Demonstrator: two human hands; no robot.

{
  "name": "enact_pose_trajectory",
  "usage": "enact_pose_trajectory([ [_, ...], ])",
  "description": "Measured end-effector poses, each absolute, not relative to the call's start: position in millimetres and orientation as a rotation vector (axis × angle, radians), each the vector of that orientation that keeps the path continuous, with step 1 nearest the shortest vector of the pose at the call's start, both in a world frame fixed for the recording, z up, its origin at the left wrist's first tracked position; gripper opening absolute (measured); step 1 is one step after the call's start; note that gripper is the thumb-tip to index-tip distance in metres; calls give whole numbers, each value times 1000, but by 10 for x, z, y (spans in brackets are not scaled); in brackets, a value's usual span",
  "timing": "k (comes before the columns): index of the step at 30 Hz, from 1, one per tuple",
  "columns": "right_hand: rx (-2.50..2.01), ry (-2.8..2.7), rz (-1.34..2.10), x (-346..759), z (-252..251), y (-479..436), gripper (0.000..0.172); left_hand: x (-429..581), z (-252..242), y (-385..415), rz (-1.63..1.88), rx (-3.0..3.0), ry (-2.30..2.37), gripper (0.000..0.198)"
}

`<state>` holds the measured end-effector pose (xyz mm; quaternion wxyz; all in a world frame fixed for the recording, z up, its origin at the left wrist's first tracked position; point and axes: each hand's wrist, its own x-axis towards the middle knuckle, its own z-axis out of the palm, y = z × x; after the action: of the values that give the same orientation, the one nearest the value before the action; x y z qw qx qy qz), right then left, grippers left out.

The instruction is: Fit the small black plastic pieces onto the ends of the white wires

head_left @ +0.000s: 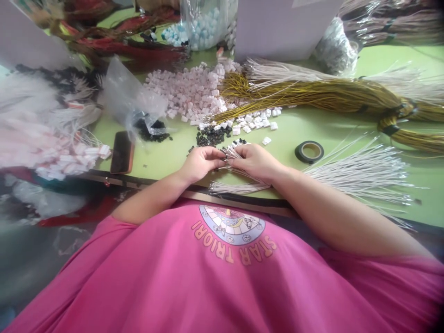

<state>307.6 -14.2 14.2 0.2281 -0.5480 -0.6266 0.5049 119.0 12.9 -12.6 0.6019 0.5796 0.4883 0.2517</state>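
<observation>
My left hand is closed in a pinch at the tips of some wires, on a small black piece too tiny to name surely. Beside it, my right hand is wrapped round a bunch of white wires, whose ends point toward my left fingers. More of these white wires fan out under and past my right forearm. Just beyond my hands lie a heap of small black parts and a large pile of white plastic connector housings.
A roll of black tape lies right of my hands. Yellow wire bundles stretch across the back right. A phone, a clear plastic bag and wires with white connectors are at the left. The table edge runs before me.
</observation>
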Motion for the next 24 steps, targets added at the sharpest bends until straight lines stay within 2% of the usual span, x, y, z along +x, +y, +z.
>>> enact_pose_trajectory([
  [16, -1523, -1686, 1347, 3060, 86, -147, 20, 1220, -112, 98, 604, 1303, 1124, 31],
  [24, -1530, -1725, 1273, 3039, 59, -147, 19, 1247, -94, 53, 612, 1699, 1180, 20],
])
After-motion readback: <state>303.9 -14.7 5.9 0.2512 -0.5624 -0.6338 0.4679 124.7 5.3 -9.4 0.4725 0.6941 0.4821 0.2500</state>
